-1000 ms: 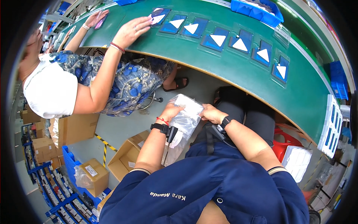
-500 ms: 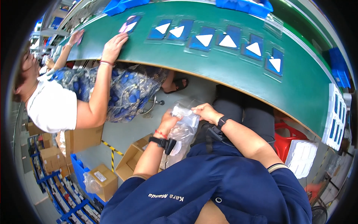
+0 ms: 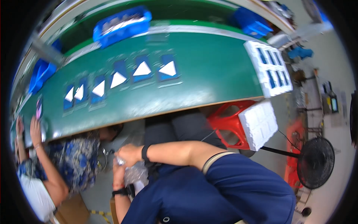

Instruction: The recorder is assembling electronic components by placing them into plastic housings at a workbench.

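My left hand (image 3: 118, 173) and my right hand (image 3: 128, 154) are close together over my lap, below the table's front edge. Both are closed on a clear plastic bag (image 3: 137, 175), which hangs crumpled beneath the fingers. Motion blur hides the exact fingertips. On the green table (image 3: 209, 71) lie several flat, dark blue phone-like pieces (image 3: 170, 61) in a row. Each sits in a clear sleeve and bears a white triangle (image 3: 167, 69).
A white foam tray (image 3: 264, 83) with several dark blue pieces stands at the table's right end. Blue bins (image 3: 123, 31) line the back. Below are a red stool (image 3: 231, 123), a white foam tray (image 3: 259, 125) and a black fan (image 3: 316, 163). A co-worker's hand (image 3: 35, 130) rests at far left.
The view has swung right, bringing the fan and the whole foam tray in. My hands have drawn together at the bag's top; before, they were apart on it.
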A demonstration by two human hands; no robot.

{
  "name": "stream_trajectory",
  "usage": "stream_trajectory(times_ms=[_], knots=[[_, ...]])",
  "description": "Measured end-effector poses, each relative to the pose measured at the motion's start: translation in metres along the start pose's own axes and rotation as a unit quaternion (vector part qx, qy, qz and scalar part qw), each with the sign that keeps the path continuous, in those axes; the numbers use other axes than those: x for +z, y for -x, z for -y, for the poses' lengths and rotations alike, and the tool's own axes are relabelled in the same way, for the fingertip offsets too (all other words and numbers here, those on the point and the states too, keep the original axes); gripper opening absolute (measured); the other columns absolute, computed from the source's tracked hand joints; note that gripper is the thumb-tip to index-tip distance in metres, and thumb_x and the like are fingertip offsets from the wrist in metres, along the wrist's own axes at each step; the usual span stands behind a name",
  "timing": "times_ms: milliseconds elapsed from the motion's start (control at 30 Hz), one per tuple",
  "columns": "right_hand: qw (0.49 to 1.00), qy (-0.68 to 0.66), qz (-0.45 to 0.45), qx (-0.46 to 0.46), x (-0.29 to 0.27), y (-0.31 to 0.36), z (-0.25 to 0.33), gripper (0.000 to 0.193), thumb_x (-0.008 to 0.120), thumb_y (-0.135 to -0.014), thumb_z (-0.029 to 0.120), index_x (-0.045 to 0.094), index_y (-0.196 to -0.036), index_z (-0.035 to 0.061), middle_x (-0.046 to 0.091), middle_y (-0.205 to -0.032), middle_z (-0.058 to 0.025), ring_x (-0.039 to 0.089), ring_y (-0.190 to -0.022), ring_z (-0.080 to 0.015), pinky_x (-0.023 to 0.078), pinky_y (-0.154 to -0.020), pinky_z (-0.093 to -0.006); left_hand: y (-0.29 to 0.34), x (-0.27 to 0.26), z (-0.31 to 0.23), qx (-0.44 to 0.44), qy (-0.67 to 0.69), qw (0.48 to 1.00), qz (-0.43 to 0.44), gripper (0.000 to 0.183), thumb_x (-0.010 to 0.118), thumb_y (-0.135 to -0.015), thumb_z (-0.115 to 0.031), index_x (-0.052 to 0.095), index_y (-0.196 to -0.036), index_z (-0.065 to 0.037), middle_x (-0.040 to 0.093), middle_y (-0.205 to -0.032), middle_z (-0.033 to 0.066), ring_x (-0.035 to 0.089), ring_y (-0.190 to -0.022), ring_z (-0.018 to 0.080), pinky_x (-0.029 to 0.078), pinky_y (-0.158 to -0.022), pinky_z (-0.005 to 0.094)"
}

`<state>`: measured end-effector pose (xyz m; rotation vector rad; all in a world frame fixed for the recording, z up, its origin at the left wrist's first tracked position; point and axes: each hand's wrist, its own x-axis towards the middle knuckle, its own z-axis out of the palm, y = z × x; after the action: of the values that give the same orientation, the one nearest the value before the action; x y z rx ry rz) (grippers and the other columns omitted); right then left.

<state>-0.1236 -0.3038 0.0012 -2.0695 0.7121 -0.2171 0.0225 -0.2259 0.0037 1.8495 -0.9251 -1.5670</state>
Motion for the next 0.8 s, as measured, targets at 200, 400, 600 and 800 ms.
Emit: stream_trajectory(times_ms=[200, 400, 600, 800], knots=[[0.998, 0.048, -0.005, 0.035, 0.003, 0.008, -0.003, 0.035, 0.07, -0.071, 0.02, 0.061, -0.102, 0.0058, 0.065, -0.081, -0.0199, 0.064, -0.078, -0.0382, 0.051, -0.067, -0.0458, -0.011, 0.007, 0.024, 0.005, -0.022, 0.999, -0.043, 0.043, 0.069, -0.074, -0.013, 0.055, -0.113, 0.0, 0.064, -0.1, 0.0055, 0.059, -0.087, 0.016, 0.048, -0.076, 0.0307], [0.996, -0.016, -0.029, 0.084, 0.013, -0.003, -0.03, 0.028, 0.062, -0.066, 0.004, 0.07, -0.093, 0.0061, 0.066, -0.085, -0.0201, 0.065, -0.081, -0.0353, 0.051, -0.076, -0.0407, -0.01, 0.003, 0.049, 0.046, -0.071, 0.996, -0.027, 0.046, 0.073, -0.073, -0.013, 0.052, -0.112, 0.0, 0.065, -0.1, 0.0106, 0.061, -0.091, 0.0194, 0.048, -0.08, 0.0311], [0.97, -0.141, -0.068, 0.184, 0.016, -0.015, -0.046, 0.017, 0.06, -0.065, -0.001, 0.072, -0.076, 0.0041, 0.066, -0.075, -0.0176, 0.067, -0.072, -0.0279, 0.052, -0.07, -0.0346, 0.003, 0.011, 0.035, 0.005, -0.069, 0.997, -0.04, 0.041, 0.073, -0.072, -0.013, 0.056, -0.107, 0.0, 0.067, -0.093, 0.0124, 0.064, -0.087, 0.0222, 0.049, -0.079, 0.0318], [0.946, -0.086, -0.14, 0.279, 0.013, -0.011, -0.082, 0.01, 0.063, -0.066, 0.003, 0.07, -0.07, 0.0073, 0.067, -0.079, -0.0163, 0.066, -0.078, -0.0328, 0.052, -0.075, -0.0354, 0.04, 0.036, -0.021, 0.071, -0.234, 0.949, -0.199, 0.037, 0.078, -0.066, -0.016, 0.049, -0.082, -0.001, 0.062, -0.072, 0.0126, 0.063, -0.071, 0.0254, 0.048, -0.063, 0.0379]])
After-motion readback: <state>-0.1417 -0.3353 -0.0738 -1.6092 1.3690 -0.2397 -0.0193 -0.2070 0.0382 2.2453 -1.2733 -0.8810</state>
